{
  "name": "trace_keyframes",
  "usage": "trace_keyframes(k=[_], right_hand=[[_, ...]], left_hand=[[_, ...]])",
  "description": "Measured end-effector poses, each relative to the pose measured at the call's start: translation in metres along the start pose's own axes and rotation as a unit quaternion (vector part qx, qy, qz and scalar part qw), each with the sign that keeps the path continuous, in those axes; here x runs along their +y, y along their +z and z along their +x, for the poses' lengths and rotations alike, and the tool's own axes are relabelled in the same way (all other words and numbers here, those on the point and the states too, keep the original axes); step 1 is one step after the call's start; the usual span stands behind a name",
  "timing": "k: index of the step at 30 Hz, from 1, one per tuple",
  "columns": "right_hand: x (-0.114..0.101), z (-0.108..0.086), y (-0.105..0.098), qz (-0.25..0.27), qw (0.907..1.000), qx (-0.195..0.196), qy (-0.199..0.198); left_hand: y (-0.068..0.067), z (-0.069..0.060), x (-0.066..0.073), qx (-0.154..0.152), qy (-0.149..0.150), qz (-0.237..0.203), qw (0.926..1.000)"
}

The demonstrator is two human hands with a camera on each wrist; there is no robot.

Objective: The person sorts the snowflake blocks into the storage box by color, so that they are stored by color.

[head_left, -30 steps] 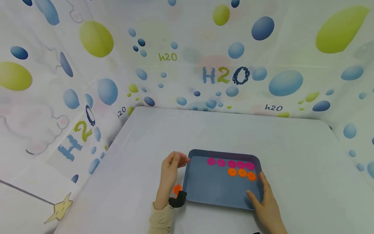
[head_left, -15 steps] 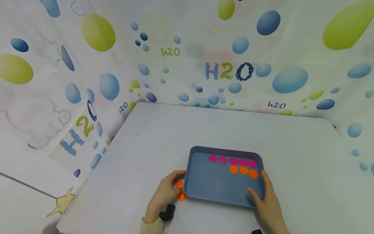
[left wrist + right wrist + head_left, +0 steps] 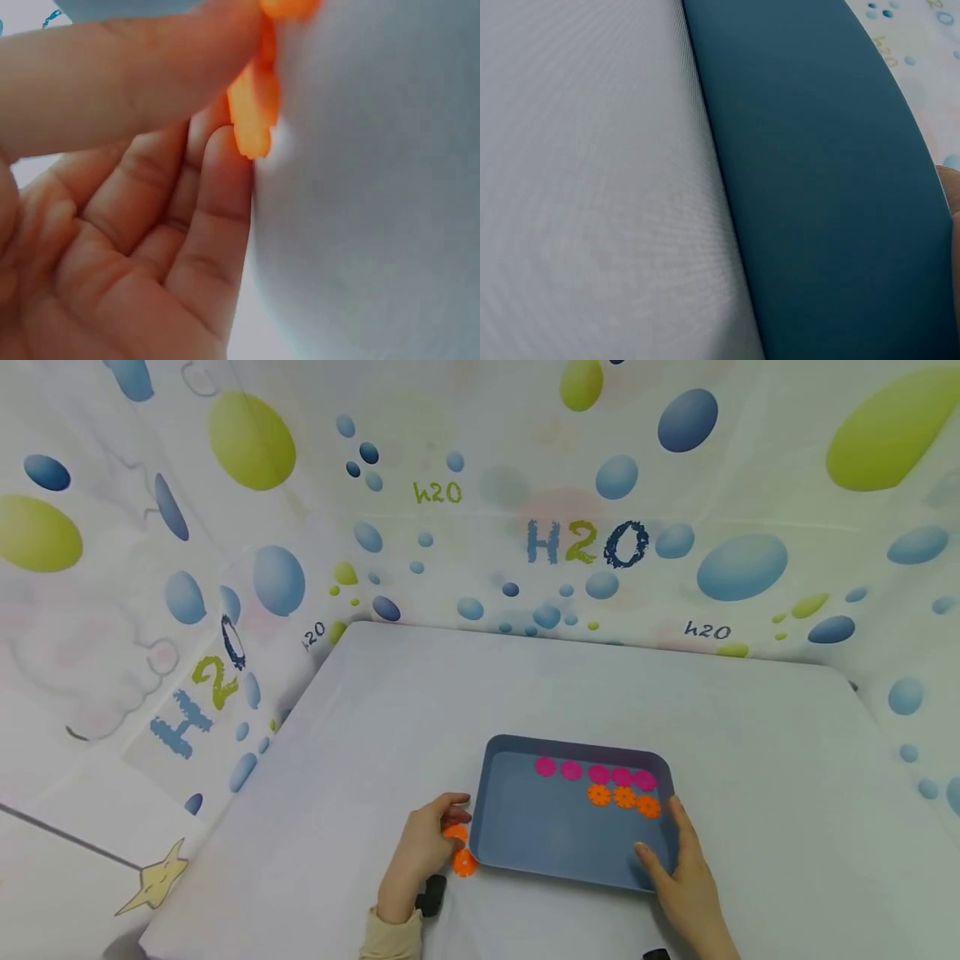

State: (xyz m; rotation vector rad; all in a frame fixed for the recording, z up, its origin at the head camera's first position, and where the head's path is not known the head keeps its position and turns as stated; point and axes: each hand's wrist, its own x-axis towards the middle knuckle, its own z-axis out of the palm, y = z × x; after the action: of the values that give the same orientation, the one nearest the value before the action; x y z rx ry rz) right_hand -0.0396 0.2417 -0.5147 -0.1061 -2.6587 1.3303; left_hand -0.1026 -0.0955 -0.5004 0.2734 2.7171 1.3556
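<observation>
My left hand is at the left side of a blue-grey tray. Its thumb and fingers pinch an orange flower-shaped disc, seen edge-on in the left wrist view. Another orange disc lies on the table against the tray's lower left corner. With the thumb over the inside and the fingers along the outer wall, my right hand holds the tray's right side. Inside, several pink discs form a row near the far wall. Three orange flower-shaped discs sit below them at the right.
The white table stretches out around the tray. Behind and at the sides hangs a white cloth printed with blue and green drops. A black wrist piece is near my left wrist.
My left hand has come down from beside the tray's upper left corner to the orange discs at its lower left and taken one between its fingers. The right hand keeps its hold.
</observation>
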Motion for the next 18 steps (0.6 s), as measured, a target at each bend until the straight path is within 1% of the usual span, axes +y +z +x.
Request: trace_keyframes(k=[3, 6, 10, 12, 14, 16, 18], right_hand=[[0.000, 0.000, 0.000, 0.001, 1.0000, 0.002, 0.002], [-0.001, 0.000, 0.000, 0.001, 1.0000, 0.003, 0.001], [-0.001, -0.001, 0.001, 0.000, 1.0000, 0.004, -0.001], [-0.001, -0.001, 0.001, -0.001, 1.0000, 0.005, -0.003], [-0.001, -0.001, 0.001, -0.002, 1.0000, 0.006, -0.004], [-0.001, 0.000, 0.001, -0.002, 1.0000, 0.006, -0.005], [-0.001, -0.001, 0.002, -0.001, 1.0000, 0.006, -0.005]], left_hand=[[-0.002, 0.000, 0.001, 0.004, -0.014, 0.003, 0.9999], [-0.004, -0.001, 0.001, 0.002, -0.034, 0.010, 0.9994], [-0.007, -0.006, 0.001, -0.019, -0.062, 0.006, 0.9979], [-0.010, -0.009, 0.001, -0.028, -0.065, 0.008, 0.9975], [-0.013, -0.011, 0.002, -0.030, -0.068, 0.013, 0.9972], [-0.016, -0.013, 0.002, -0.017, -0.071, 0.023, 0.9971], [-0.020, -0.012, 0.004, 0.010, -0.078, 0.031, 0.9965]])
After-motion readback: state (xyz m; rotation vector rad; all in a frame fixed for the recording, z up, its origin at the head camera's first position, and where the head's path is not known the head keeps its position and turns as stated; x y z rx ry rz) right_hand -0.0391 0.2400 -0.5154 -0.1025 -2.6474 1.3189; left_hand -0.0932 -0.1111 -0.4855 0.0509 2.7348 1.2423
